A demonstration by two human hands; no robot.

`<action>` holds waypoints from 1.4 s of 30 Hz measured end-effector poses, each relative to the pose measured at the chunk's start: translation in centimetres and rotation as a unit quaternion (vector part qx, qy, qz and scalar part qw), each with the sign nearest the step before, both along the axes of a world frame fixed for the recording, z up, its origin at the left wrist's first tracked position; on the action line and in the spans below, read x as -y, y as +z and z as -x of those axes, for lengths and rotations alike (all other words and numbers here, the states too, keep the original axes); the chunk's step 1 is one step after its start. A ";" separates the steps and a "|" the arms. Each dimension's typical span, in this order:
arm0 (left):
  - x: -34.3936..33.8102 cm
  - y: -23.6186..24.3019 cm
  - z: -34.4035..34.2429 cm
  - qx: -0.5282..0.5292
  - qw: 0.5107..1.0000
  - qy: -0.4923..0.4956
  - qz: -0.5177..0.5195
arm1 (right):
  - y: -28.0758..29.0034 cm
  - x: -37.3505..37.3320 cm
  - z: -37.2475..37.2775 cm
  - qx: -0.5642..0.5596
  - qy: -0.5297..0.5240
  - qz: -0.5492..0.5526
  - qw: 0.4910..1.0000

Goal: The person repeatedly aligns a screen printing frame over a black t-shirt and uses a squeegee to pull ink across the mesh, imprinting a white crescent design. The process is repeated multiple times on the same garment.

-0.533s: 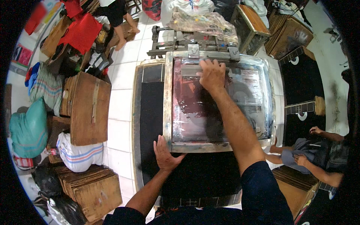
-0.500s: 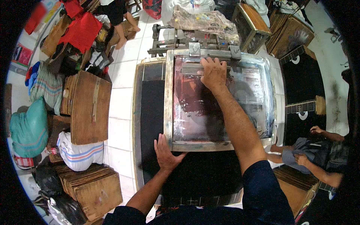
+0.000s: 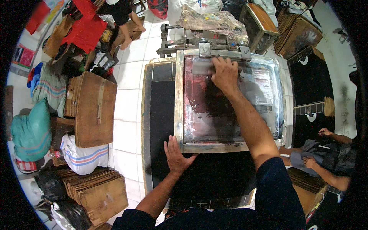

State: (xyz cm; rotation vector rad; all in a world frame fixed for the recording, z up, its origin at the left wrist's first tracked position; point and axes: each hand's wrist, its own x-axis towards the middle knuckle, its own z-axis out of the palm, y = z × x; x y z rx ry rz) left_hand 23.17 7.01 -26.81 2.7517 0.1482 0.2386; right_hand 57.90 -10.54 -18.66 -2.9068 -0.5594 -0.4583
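While gripping grey scraper from above w/ R hand, holding it approx 11 to 12 o'clock inside wooden frame, nr far rail. Runs lengthwise 9-to-3 o'clock; pokes out of grip toward 9; too blurred & covered toward 3 to place that end. Held tight, w/ fingers curled round it. Just toward 6 o'clock of scraper, see dark red ink on mesh.

Much nearer to R hand than to L hand. See latter at frame's 7 o'clock corner, spread & holding nothing; can't tell if pressing on frame or only on black board below.

Beyond frame at 12 o'clock, see metal clamps, then stained rag. At 3 o'clock, note black boards w/ white curved marks, not readable as words. At 4, see another person's hands. At 9, see stacked wood boards. Can't read any labels.
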 end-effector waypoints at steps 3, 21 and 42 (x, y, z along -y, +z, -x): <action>0.2 0.0 0.0 0.005 1.000 0.000 -0.011 | -0.6 -0.8 -1.3 0.034 -0.026 -0.028 0.999; 1.1 -0.5 -0.3 0.083 0.986 0.033 0.140 | -0.9 3.0 14.1 -0.024 0.043 -0.030 0.998; 1.9 1.7 0.3 0.208 0.917 0.057 0.336 | 0.7 3.4 10.6 -0.023 0.069 -0.061 0.995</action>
